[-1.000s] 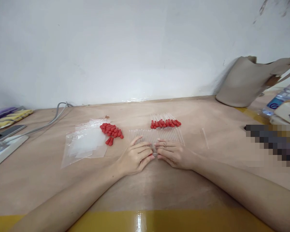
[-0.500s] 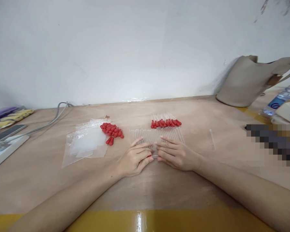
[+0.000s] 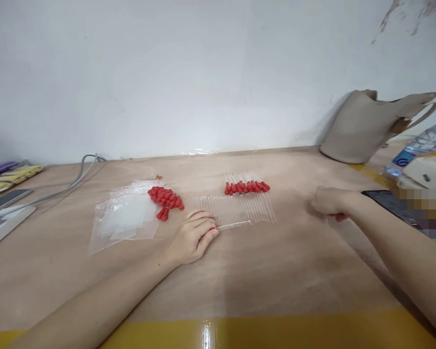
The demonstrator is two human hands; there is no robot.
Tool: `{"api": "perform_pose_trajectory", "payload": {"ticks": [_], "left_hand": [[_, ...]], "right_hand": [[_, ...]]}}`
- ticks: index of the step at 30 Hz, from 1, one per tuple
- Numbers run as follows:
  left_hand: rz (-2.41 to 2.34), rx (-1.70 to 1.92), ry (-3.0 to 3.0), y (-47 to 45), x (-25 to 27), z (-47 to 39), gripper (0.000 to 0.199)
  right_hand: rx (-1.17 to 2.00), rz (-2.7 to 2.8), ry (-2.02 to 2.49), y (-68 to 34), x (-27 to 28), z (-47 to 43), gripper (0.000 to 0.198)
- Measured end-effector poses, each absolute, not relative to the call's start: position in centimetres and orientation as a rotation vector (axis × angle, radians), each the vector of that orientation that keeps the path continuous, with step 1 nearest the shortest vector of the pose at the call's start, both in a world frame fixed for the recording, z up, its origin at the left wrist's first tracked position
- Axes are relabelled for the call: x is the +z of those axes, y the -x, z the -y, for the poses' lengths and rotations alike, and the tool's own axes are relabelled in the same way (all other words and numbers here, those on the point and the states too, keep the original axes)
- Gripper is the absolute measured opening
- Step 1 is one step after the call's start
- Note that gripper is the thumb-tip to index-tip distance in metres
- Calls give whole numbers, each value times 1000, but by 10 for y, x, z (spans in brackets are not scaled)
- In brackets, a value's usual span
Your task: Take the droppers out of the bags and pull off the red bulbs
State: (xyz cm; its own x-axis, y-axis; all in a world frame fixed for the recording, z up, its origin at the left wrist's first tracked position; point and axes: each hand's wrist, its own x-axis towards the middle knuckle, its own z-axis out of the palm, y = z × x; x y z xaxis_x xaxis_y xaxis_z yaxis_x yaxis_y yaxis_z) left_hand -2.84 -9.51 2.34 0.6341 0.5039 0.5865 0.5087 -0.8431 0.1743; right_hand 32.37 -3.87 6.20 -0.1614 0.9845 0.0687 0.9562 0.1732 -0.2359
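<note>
My left hand [image 3: 194, 236] is closed round one end of a clear glass dropper tube [image 3: 236, 225], which points right across the front of a row of similar clear tubes [image 3: 232, 206] laid side by side. Behind that row lie several droppers fitted with red rubber bulbs [image 3: 247, 187], bulbs toward me. Left of the tubes sits a pile of loose red bulbs [image 3: 165, 198]. Off to the right, my right hand [image 3: 329, 201] is down at the table, blurred, with most of its fingers hidden beneath it. What it touches there cannot be made out.
Clear zip bags [image 3: 125, 218] lie flat on the left. A power strip [image 3: 7, 223] with a grey cable [image 3: 69, 184] and a phone [image 3: 9, 201] are at the far left. To the right are a beige bag [image 3: 356, 128], a water bottle [image 3: 417, 150] and a dark phone [image 3: 388, 206].
My right hand has left the tube row and moved far right, to where a lone tube lay. My left hand stays by the row, its held tube now in plainer view.
</note>
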Motion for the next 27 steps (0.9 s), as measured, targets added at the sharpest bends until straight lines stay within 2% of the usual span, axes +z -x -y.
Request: {"api": "perform_pose_trajectory", "payload": {"ticks": [3, 6, 10, 17, 27], "left_hand": [[865, -1006, 2844, 27, 24, 95, 15], [856, -993, 2859, 26, 22, 94, 16], [826, -1014, 2863, 26, 20, 92, 15], [756, -1014, 2879, 25, 22, 93, 12], [527, -985, 2751, 36, 33, 90, 8]], "right_hand": [[395, 2235, 2210, -318, 56, 44, 29], [542, 2258, 2346, -299, 57, 49, 24], [571, 2222, 2251, -272, 66, 50, 14], [872, 2110, 1825, -242, 74, 35, 7], [473, 2313, 1624, -168, 58, 21, 11]]}}
